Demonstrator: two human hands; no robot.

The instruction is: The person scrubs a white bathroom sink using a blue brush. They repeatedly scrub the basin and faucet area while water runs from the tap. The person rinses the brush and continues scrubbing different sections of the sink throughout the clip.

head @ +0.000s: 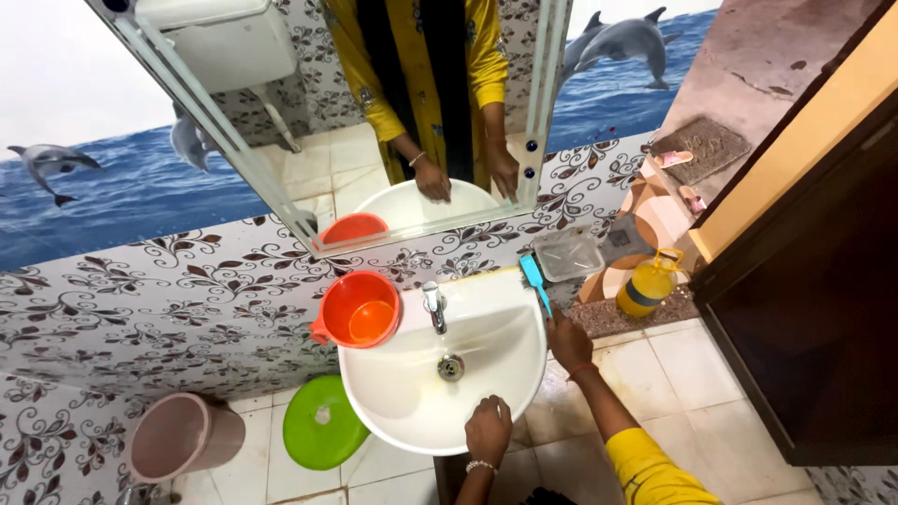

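Note:
A white round washbasin [402, 411] with a chrome tap [434, 307] and a drain [451, 367] hangs on the patterned tile wall. My left hand [488, 430], with a bead bracelet, is curled over the basin's front rim. My right hand [569, 341] rests on the basin's right rim. Its fingertips meet the lower end of a blue brush [534, 279] that lies on that rim; whether they grip it is not clear. An orange mug [359, 310] stands on the rim left of the tap. The mirror [374, 122] above shows both hands on the basin.
A yellow jug [645, 286] and a clear plastic box [569, 255] sit on a ledge at the right. On the floor to the left are a green round lid [320, 423] and a pink bucket [178, 436]. A dark door [814, 309] stands at the right.

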